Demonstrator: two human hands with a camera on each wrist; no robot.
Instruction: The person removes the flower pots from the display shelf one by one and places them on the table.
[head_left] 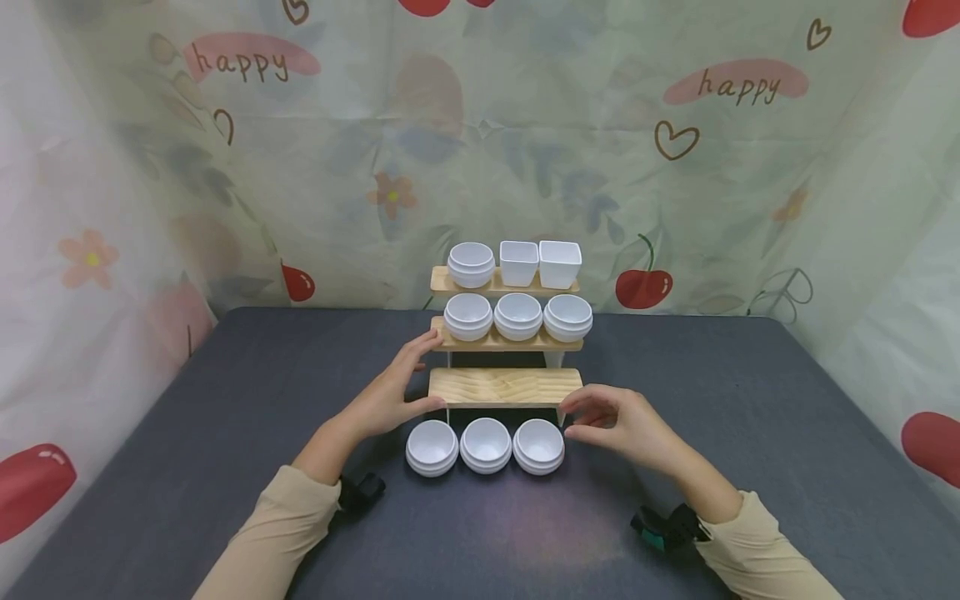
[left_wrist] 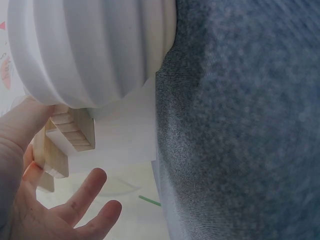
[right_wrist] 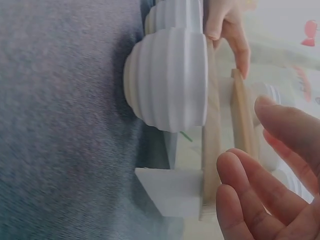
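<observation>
A three-tier stand with wooden shelves and white supports stands mid-table; its lowest shelf (head_left: 505,387) is bare. My left hand (head_left: 386,396) is at the stand's left side, fingers spread, with the thumb at the lowest shelf's end and a fingertip at the end of the middle shelf (head_left: 491,342). Loosely bent and holding nothing, my right hand (head_left: 622,421) is beside the lowest shelf's right end. Three round white ribbed bowls, left (head_left: 432,447), middle (head_left: 486,444) and right (head_left: 538,446), sit in a row on the table before the stand.
Three round bowls (head_left: 517,316) line the middle shelf. On the top shelf (head_left: 442,281) are one round bowl (head_left: 471,264) and two square bowls (head_left: 560,264). A dark cloth covers the table (head_left: 300,375); a printed curtain (head_left: 510,167) hangs behind it.
</observation>
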